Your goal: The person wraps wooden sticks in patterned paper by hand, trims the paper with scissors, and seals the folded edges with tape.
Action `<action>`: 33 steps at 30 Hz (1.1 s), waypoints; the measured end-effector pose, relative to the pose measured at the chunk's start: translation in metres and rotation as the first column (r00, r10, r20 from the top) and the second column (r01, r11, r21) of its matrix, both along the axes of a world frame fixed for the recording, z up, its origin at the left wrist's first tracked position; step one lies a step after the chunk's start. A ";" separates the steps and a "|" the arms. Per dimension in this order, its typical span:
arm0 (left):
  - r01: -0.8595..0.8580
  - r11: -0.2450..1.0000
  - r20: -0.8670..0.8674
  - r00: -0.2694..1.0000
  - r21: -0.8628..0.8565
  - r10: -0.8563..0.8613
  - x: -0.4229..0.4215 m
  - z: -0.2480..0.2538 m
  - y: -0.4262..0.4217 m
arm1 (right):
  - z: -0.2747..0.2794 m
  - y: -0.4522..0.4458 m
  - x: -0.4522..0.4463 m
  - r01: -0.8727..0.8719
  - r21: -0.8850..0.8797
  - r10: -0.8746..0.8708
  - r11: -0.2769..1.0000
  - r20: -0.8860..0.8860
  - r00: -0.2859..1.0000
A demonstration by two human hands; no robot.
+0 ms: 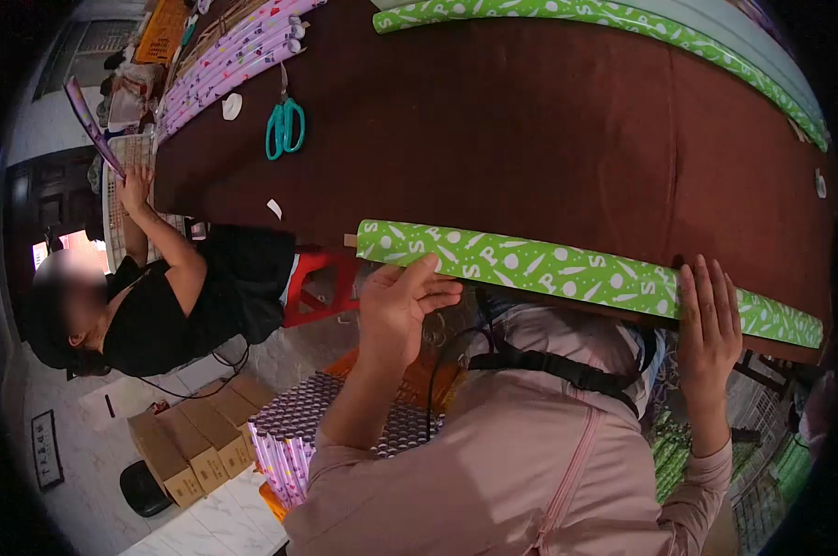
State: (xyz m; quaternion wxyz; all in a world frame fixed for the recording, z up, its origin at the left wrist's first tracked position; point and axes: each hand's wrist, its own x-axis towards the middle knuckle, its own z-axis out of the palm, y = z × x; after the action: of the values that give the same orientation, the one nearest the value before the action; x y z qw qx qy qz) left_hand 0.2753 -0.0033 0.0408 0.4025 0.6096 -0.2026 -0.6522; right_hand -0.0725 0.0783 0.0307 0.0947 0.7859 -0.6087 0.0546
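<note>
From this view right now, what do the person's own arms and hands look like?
Both the left hand and right hand are bare, with no glove, ring or watch visible. The arms wear plain, dusty-pink sleeves that stop short of the wrists, matching a top with a pink zip.

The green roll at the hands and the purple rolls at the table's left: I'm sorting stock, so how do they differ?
The green roll has white motifs; the purple rolls have darker ones. The green roll lies singly, touched by the left hand and right hand; the purple rolls lie bunched, with no hand on them. Both are long and patterned.
</note>
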 end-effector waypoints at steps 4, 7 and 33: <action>-0.012 1.000 -0.053 0.998 0.005 0.012 0.002 -0.002 -0.001 | -0.002 0.000 0.001 0.008 -0.017 -0.008 1.000 -0.011 1.000; -0.009 0.999 -0.105 0.994 -0.047 0.004 0.004 -0.007 -0.001 | -0.001 0.000 0.001 0.018 -0.010 -0.018 1.000 -0.014 1.000; 0.077 0.982 -0.386 0.923 0.175 -0.003 0.032 0.006 0.011 | 0.005 -0.002 0.000 0.012 0.032 -0.014 0.999 0.068 0.998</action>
State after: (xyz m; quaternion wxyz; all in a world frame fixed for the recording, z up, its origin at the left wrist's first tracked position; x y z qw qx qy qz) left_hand 0.3074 0.0073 0.0472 0.3622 0.5009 -0.0705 -0.7829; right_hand -0.0726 0.0765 0.0353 0.0618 0.7810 -0.6174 0.0713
